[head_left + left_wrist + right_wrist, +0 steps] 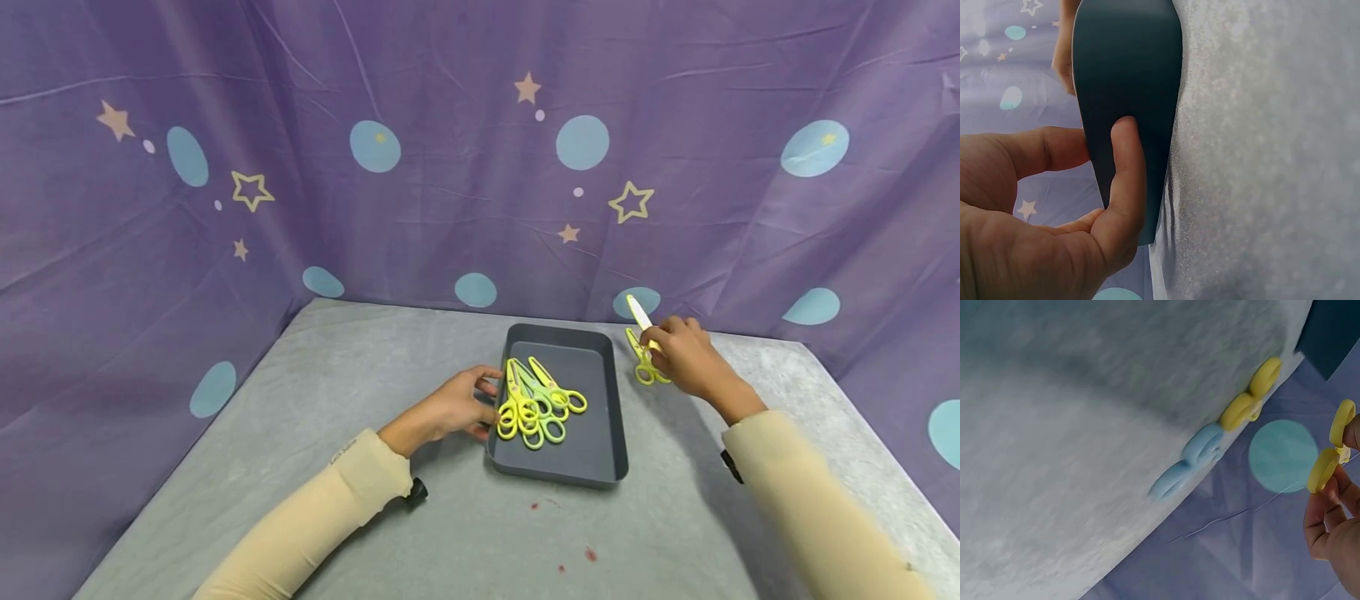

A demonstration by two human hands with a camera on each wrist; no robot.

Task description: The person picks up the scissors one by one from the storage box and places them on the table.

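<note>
- Pinching the yellow-handled scissors (640,313), the right hand (686,358) is at the far right of the grey table (405,350) in the head view, blades pointing far and left. A loose yellow pair (642,356) lies just beside the dark tray (570,457), on its right. The left hand (459,402) is at the tray's left wall. A pile of yellow and green scissors (517,385) lies in the tray's left half. Red marks (591,554) dot the near table; a purple curtain (450,67) stands behind.
- In the left wrist view, the left fingers grip the tray wall, 1 fingertip pressed on its outer side and others at the rim.
- In the right wrist view, the right fingers are clamped on the held scissors' yellow loops, apart from the table. 2 pairs rest there: the loose yellow pair and, beside it, a blue pair (1194,450).
</note>
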